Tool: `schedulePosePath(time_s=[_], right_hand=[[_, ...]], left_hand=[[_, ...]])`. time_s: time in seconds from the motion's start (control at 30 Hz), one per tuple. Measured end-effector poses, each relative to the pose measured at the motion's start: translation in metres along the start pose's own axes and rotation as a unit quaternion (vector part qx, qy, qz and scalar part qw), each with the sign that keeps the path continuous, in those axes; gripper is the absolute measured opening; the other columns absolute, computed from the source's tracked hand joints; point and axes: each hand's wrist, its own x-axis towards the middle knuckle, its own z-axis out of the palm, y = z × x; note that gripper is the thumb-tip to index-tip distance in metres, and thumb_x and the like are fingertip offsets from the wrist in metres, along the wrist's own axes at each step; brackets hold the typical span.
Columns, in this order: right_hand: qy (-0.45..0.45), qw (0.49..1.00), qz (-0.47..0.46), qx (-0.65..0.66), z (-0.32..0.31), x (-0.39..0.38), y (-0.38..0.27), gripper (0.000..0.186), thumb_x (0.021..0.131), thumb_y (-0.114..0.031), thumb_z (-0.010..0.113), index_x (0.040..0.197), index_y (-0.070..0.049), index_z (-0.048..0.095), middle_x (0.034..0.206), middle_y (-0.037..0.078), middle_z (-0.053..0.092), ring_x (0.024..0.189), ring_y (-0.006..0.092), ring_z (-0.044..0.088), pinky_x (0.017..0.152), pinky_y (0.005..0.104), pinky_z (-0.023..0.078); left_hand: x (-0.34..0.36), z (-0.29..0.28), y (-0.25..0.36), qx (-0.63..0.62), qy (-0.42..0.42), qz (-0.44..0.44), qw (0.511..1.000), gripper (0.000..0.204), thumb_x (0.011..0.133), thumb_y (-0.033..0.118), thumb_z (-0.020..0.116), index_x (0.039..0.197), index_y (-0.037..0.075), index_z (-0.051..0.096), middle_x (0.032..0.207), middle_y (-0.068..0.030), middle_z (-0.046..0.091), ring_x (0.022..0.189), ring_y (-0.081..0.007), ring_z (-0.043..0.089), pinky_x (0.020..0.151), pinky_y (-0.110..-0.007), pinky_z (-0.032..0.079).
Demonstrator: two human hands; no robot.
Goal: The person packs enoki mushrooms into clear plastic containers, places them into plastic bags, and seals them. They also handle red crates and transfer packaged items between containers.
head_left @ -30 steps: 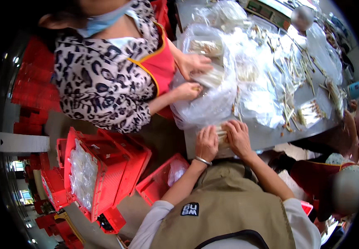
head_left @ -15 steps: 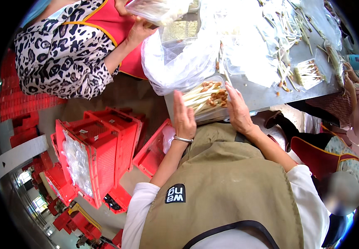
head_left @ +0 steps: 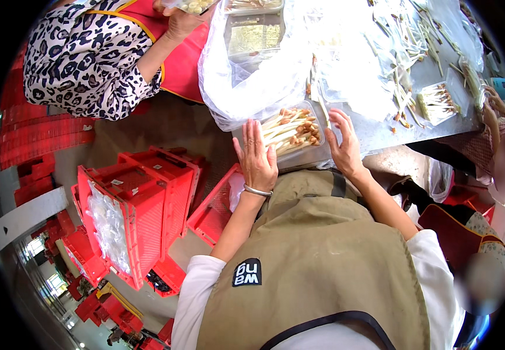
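Note:
A clear plastic tray (head_left: 316, 111) filled with long-stemmed, brown-capped mushrooms (head_left: 293, 129) lies at the near edge of the metal table in front of me. My left hand (head_left: 256, 153) is flat with fingers stretched out, against or just over the tray's left side; its palm side is hidden. To the right of the tray, my right hand (head_left: 344, 144) has its fingers apart and holds nothing, with a gap between it and the rim. Beyond the tray sits a clear plastic bag (head_left: 223, 93) around packed containers (head_left: 255, 38).
Loose mushrooms (head_left: 401, 87) and another filled tray (head_left: 437, 104) lie on the table (head_left: 375, 131) at right. Red crates (head_left: 165, 204) stand stacked at my left. A co-worker's hand (head_left: 181, 24) holds a container at far left; another person's hands (head_left: 491, 111) are at far right.
My right hand has moved right, away from the tray, and its fingers have spread. The mushroom tray sits slightly farther from me. The co-worker's container has moved up and left.

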Motion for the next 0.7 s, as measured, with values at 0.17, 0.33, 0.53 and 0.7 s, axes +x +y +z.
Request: schedulePosePath(time_s=[0.17, 0.33, 0.53, 0.7], right_hand=[[-0.065, 0.997, -0.007, 0.049, -0.003, -0.015, -0.009, 0.021, 0.078, -0.003, 0.065, 0.097, -0.002, 0.056, 0.102, 0.01, 0.052, 0.081, 0.0186, 0.055, 0.07, 0.0278, 0.047], [-0.063, 0.997, 0.032, 0.006, 0.005, -0.005, -0.01, 0.014, 0.079, -0.01, 0.065, 0.09, -0.001, 0.06, 0.096, 0.012, 0.054, 0.075, 0.0247, 0.058, 0.066, 0.0323, 0.047], [-0.094, 0.994, 0.05, 0.026, 0.0, -0.002, -0.01, 0.014, 0.079, -0.01, 0.065, 0.088, 0.0, 0.062, 0.089, 0.012, 0.055, 0.072, 0.0227, 0.057, 0.066, 0.031, 0.046], [-0.108, 0.989, 0.071, 0.064, -0.003, 0.0, -0.005, 0.015, 0.078, -0.012, 0.067, 0.087, 0.0, 0.063, 0.085, 0.011, 0.056, 0.072, 0.0225, 0.059, 0.066, 0.0314, 0.047]], left_hand=[[0.011, 0.003, 0.009, -0.015, -0.04, 0.053, 0.998, 0.062, 0.087, 0.025, 0.048, 0.138, -0.003, 0.026, 0.144, -0.0191, 0.026, 0.134, -0.0315, 0.024, 0.108, -0.047, 0.015], [0.016, 0.013, 0.005, 0.07, -0.108, 0.071, 0.989, 0.07, 0.088, 0.037, 0.047, 0.139, -0.003, 0.022, 0.145, -0.0203, 0.022, 0.135, -0.031, 0.021, 0.109, -0.047, 0.015], [0.016, -0.001, 0.009, 0.053, -0.11, 0.038, 0.992, 0.071, 0.088, 0.035, 0.047, 0.139, -0.006, 0.017, 0.145, -0.0244, 0.016, 0.135, -0.0366, 0.018, 0.108, -0.049, 0.016], [0.01, 0.006, -0.002, 0.021, -0.102, 0.047, 0.993, 0.07, 0.087, 0.031, 0.048, 0.139, -0.005, 0.017, 0.145, -0.0246, 0.017, 0.135, -0.0381, 0.016, 0.108, -0.05, 0.014]])
